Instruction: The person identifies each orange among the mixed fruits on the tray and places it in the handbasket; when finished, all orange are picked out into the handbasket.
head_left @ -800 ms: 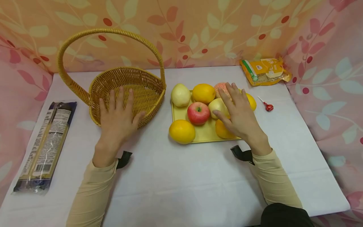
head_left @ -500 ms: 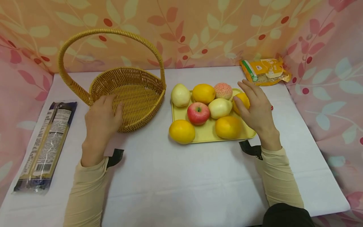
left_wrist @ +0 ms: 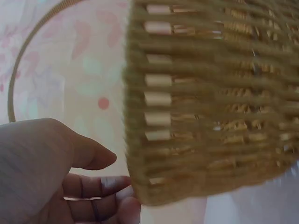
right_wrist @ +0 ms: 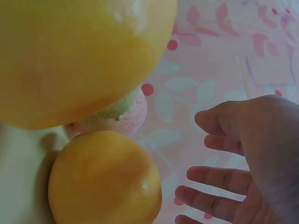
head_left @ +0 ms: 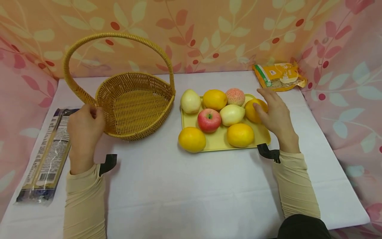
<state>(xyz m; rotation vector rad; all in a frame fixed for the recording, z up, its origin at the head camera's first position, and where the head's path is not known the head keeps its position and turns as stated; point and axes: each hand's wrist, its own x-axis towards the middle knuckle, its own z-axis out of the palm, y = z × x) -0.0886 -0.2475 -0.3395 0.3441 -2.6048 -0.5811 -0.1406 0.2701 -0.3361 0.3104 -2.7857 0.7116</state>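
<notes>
My left hand [head_left: 86, 131] is at the left rim of the wicker basket [head_left: 134, 132], fingers bent. In the left wrist view the thumb stands apart from the fingers of the left hand [left_wrist: 60, 172], whose tips meet or nearly meet the basket's edge [left_wrist: 154, 186]. My right hand [head_left: 277, 118] hovers, fingers spread, beside the rightmost orange fruit [head_left: 256, 111] on the yellow tray [head_left: 216, 144]. In the right wrist view a gap separates the right hand [right_wrist: 247, 163] from an orange fruit [right_wrist: 105, 179].
On the tray are a red apple [head_left: 209, 120], a pink speckled fruit [head_left: 235, 96], pale fruits [head_left: 190, 101] and yellow ones [head_left: 192, 139]. A long package [head_left: 49, 156] lies far left, partly behind the left hand. An orange snack bag [head_left: 280, 76] is at the back right.
My left hand has moved left from over the basket to its rim, its fingers now bent. The right hand has drawn right, off the fruit, uncovering the tray's right part.
</notes>
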